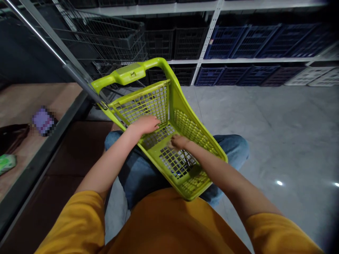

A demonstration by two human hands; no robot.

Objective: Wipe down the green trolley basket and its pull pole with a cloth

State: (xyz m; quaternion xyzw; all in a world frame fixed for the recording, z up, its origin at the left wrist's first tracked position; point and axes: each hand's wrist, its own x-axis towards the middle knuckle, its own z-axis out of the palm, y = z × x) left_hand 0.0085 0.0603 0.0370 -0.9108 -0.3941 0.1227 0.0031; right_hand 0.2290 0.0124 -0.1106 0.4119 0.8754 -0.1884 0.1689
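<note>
The green basket was between the person's knees, with its handle pointing away from the body. The step in hand seemed to be some handwork inside this basket: the left hand was near the back panel, its fingers loosely curled, and the right hand reached low over the bottom grid, its fingers bent close together. Because of blur, I could not tell whether either hand held something. In my judgement, the next move called for a steady basket and fingers clear of the mesh.
</note>
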